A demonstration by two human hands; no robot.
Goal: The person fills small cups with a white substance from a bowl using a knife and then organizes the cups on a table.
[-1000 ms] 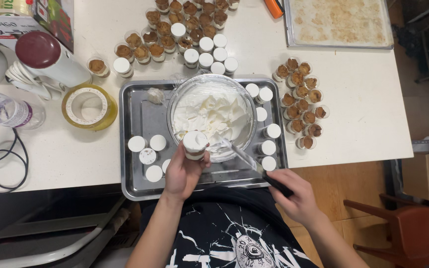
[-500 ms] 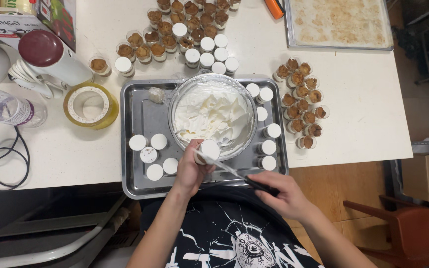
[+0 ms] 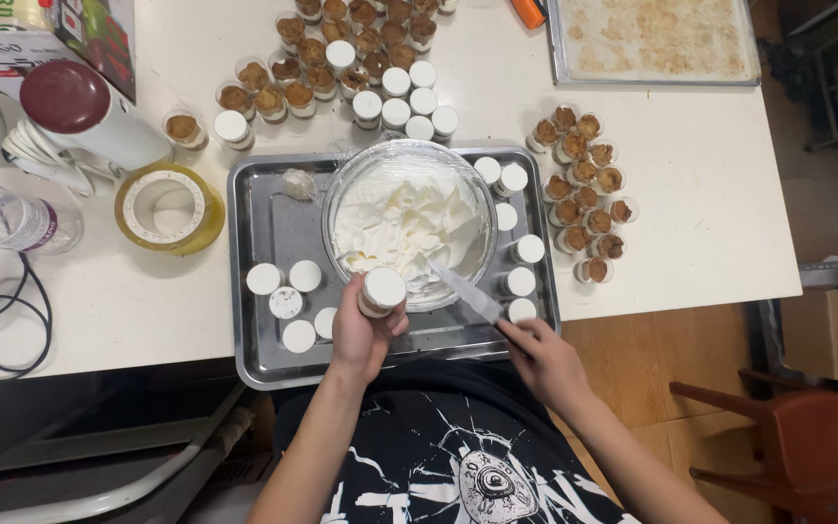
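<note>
We take the bowl (image 3: 409, 221) of white cream as our landmark; it sits in the middle of the metal tray (image 3: 269, 243) on the white desk (image 3: 691, 194).

Left hand (image 3: 361, 335): closed around a small cup (image 3: 381, 290), held upright at the near rim of the bowl. The cup top shows white and level with cream.

Right hand (image 3: 545, 359): closed on the handle of a knife (image 3: 467, 293). The blade points toward the bowl, with its tip over the near right rim.

Change noted: half a second ago the blade lay across the cup top. It now stands clear of the cup, to the right of it. We judge that the levelling stroke on this cup is finished.

Around the bowl:
- Left of the bowl, on the tray: a cluster of white-topped cups (image 3: 288, 301).
- Right of the bowl, on the tray: a column of white-topped cups (image 3: 521, 247).
- Further right, off the tray: brown-topped cups (image 3: 584, 194), not yet covered.
- Beyond the bowl: a mixed group (image 3: 361, 58) of brown-topped and white-topped cups.
</note>
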